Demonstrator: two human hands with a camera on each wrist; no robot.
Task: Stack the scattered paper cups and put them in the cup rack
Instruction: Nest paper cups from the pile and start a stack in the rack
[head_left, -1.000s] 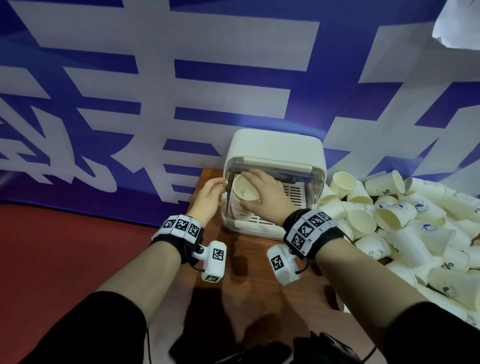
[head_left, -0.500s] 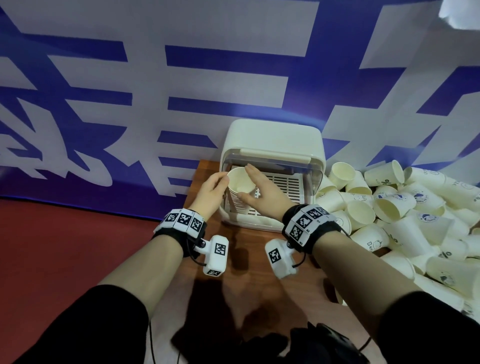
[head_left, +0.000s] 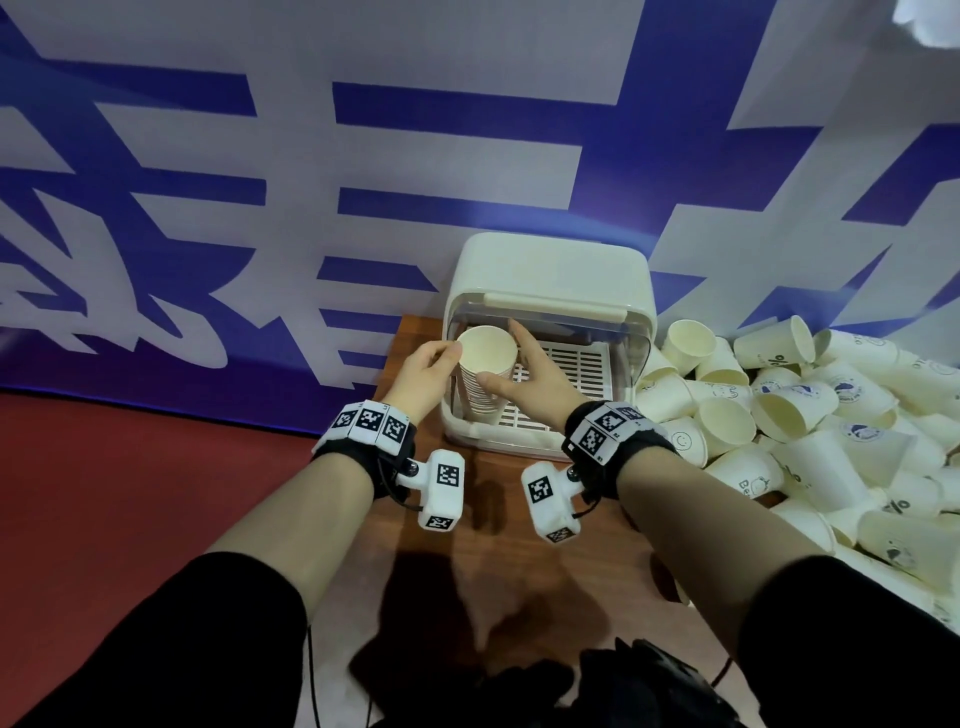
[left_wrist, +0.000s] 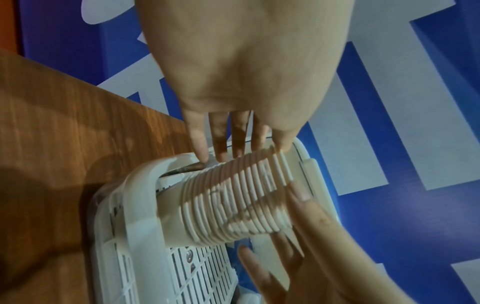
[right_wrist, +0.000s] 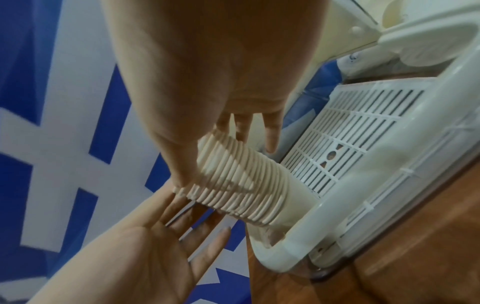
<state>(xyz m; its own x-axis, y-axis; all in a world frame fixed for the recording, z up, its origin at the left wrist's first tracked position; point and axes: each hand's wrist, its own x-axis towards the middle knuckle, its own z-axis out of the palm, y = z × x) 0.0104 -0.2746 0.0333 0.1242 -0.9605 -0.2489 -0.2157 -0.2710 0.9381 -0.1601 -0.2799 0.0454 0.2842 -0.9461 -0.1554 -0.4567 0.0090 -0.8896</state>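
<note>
A tall stack of nested paper cups (head_left: 485, 364) stands in the left front corner of the white cup rack (head_left: 550, 275), its mouth facing up. My left hand (head_left: 441, 358) touches the stack's left side with straight fingers (left_wrist: 221, 148). My right hand (head_left: 511, 358) brackets the stack from the right, thumb in front and index finger behind, fingers straight. The left wrist view shows the ribbed stack (left_wrist: 233, 195) leaning out over the rack's rim (left_wrist: 140, 195). The right wrist view shows the stack (right_wrist: 233, 181) between my right thumb and my open left palm (right_wrist: 155, 236).
A big heap of loose paper cups (head_left: 805, 415) lies right of the rack on the wooden table (head_left: 519, 571). The rack's slatted floor (head_left: 571, 369) right of the stack is bare. A blue and white banner (head_left: 311, 182) hangs close behind.
My right hand, which gripped the tilted stack a second ago, has let go and spread its fingers. The stack has been set more upright in the rack's left corner.
</note>
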